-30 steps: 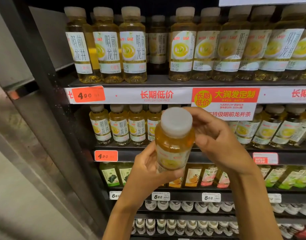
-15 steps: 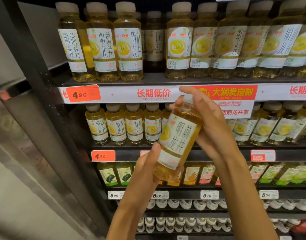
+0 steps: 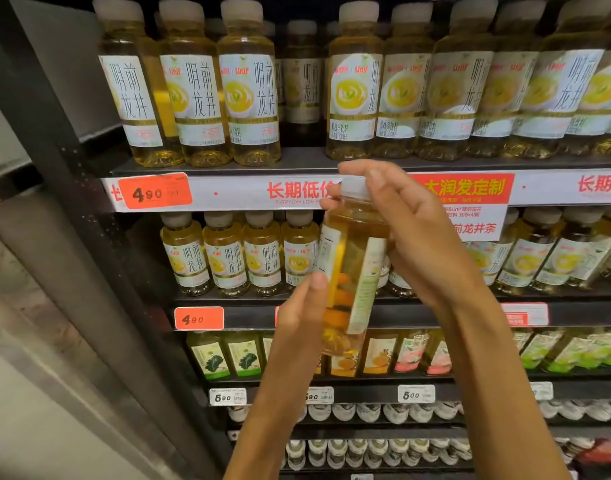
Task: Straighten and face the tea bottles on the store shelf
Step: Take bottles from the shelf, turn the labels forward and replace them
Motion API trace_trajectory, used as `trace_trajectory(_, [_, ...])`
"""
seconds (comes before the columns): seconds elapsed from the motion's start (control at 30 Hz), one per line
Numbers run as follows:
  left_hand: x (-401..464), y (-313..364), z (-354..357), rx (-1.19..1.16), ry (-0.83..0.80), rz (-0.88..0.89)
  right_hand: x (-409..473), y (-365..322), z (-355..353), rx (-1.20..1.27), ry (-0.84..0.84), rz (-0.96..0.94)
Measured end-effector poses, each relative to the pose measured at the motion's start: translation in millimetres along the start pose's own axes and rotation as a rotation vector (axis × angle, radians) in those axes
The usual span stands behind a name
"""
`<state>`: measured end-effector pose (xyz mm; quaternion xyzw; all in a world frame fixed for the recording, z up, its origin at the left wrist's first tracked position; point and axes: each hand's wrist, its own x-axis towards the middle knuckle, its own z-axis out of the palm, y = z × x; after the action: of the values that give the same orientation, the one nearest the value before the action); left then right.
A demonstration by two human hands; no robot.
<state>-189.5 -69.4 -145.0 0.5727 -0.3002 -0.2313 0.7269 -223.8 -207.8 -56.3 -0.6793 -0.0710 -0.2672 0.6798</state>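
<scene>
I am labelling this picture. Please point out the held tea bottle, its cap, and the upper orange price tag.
held tea bottle [image 3: 349,271], head view, on the clear side between the label edges.
cap [image 3: 354,187], head view, on its white side wall.
upper orange price tag [image 3: 155,192], head view, on the printed digits.

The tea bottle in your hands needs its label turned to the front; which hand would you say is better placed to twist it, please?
Probably the right hand: it wraps the tea bottle at the cap and shoulder, so it can turn it. The left hand only steadies the lower body with thumb and fingers.
</scene>
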Motion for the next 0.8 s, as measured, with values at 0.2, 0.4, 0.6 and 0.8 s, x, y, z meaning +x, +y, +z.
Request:
trace_trajectory(0.2, [2.1, 0.4, -0.2, -0.536, -0.312, -0.237, 3.0, 3.8, 2.0, 0.223, -0.116, 0.046])
trace_trajectory(0.4, [-0.8, -8.4, -2.6, -0.207, -0.075, -0.127, -2.4, -3.1, 7.7, 0.016, -0.001, -0.049])
trace_trajectory(0.6, [-3.6, -3.7, 1.3, -0.15, 0.028, -0.034, -0.6, -9.6, 14.9, -0.09, 0.07, -0.078])
trace_trajectory(0.8, [-10.0, 5.7, -1.3, -0.642, -0.383, -0.243, -2.5, -9.5, 15.5, 0.226, -0.197, 0.079])
